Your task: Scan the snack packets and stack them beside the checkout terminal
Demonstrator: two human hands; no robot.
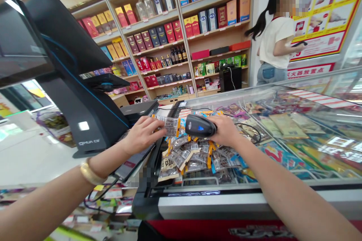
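My right hand [227, 131] is wrapped round a black barcode scanner [199, 126] with a blue light on top, its head pointing left. My left hand [145, 131] pinches a small clear snack packet [170, 125] with orange edges, just in front of the scanner's head. Below both hands, a heap of similar snack packets [195, 156] lies on the glass top of a display freezer. The scanner's black cable [256, 130] loops out to the right behind my right wrist. Part of the scanner's handle is hidden by my fingers.
A dark checkout terminal [93, 113] stands to the left on a white counter [36, 162]. The freezer's glass lid [319, 128] stretches right over packaged goods. Behind are shelves [158, 49] of boxes and bottles. A person [278, 41] in a white top stands beyond the freezer.
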